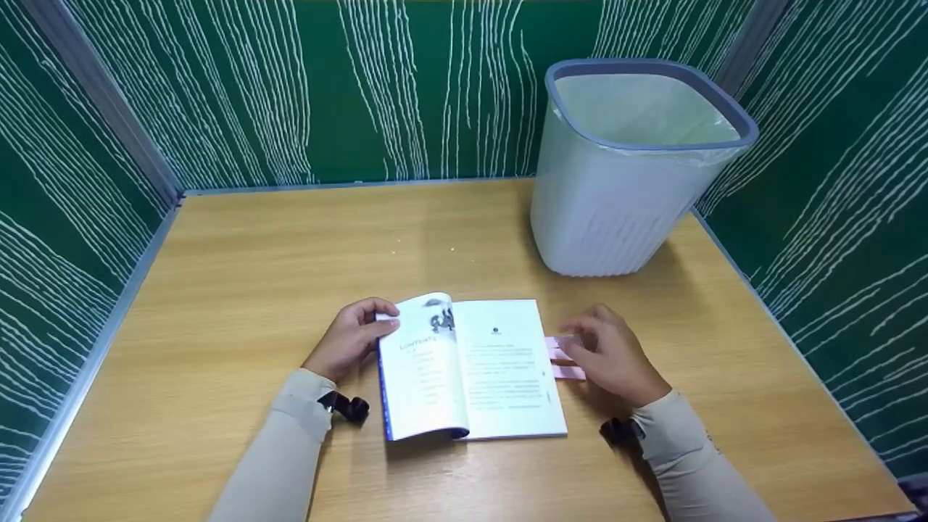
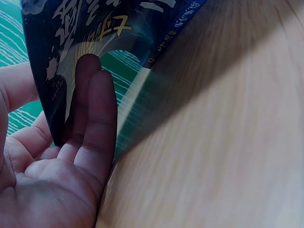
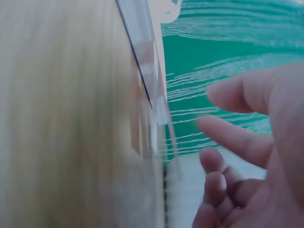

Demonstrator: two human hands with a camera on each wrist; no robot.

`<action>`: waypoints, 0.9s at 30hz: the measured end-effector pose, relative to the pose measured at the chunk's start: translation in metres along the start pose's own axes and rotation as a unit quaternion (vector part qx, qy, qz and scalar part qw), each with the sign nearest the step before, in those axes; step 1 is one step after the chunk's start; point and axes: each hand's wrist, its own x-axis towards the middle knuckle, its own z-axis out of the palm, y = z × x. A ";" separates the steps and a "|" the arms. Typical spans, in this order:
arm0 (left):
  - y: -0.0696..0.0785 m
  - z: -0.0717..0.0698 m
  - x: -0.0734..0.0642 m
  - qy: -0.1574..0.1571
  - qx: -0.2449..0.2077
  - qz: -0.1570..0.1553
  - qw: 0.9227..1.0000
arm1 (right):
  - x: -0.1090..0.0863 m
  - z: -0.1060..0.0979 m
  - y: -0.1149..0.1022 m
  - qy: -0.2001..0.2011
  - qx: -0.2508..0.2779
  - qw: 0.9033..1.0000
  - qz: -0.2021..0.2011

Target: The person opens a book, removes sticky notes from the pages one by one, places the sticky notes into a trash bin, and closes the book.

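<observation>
A book (image 1: 504, 391) lies open on the wooden table, its left side lifted a little and a page headed "CONTENTS" facing up. My left hand (image 1: 351, 337) grips the left edge, thumb on the page and fingers behind. Its dark blue cover (image 2: 40, 42) with white and gold lettering curves over those fingers in the left wrist view. Several pink paper tabs (image 1: 568, 373) stick out from the book's right edge. Over them hovers my right hand (image 1: 609, 355). In the right wrist view, its thumb and forefinger stand apart with nothing between them, the other fingers loosely bent.
A tall pale bin (image 1: 609, 210) with a grey rim and a liner stands at the table's back right. Small light specks (image 1: 452, 249) dot the table (image 1: 290, 246) beyond the book. Green, white-streaked panels (image 1: 493, 87) enclose the back and sides.
</observation>
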 end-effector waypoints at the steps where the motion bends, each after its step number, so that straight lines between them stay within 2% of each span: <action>1: 0.000 0.000 0.000 0.002 -0.001 -0.002 1.000 | 0.000 0.001 -0.002 -0.006 -0.011 1.000 -0.001; 5: 0.002 0.000 0.000 0.006 -0.002 -0.006 1.000 | 0.002 0.007 -0.008 -0.036 -0.032 0.999 -0.003; 9: 0.003 0.000 0.000 0.004 0.004 -0.008 1.000 | 0.002 0.011 -0.010 -0.046 -0.021 0.999 0.005; 16: 0.001 0.000 0.000 0.005 0.004 -0.006 1.000 | 0.001 0.013 -0.014 -0.055 0.048 0.996 0.059; 18: 0.001 0.000 0.000 0.003 0.005 -0.003 1.000 | 0.001 0.013 -0.017 -0.059 0.066 0.994 0.063; 21: 0.001 0.001 -0.001 0.001 0.008 -0.003 1.000 | -0.001 0.011 -0.027 -0.083 0.139 0.985 0.069; 25: 0.002 0.002 -0.002 0.003 0.008 -0.009 1.000 | -0.005 0.009 -0.044 -0.116 0.232 0.965 0.038; 27: 0.002 0.002 -0.002 0.003 0.007 -0.011 1.000 | -0.006 0.011 -0.054 -0.128 0.227 0.965 -0.007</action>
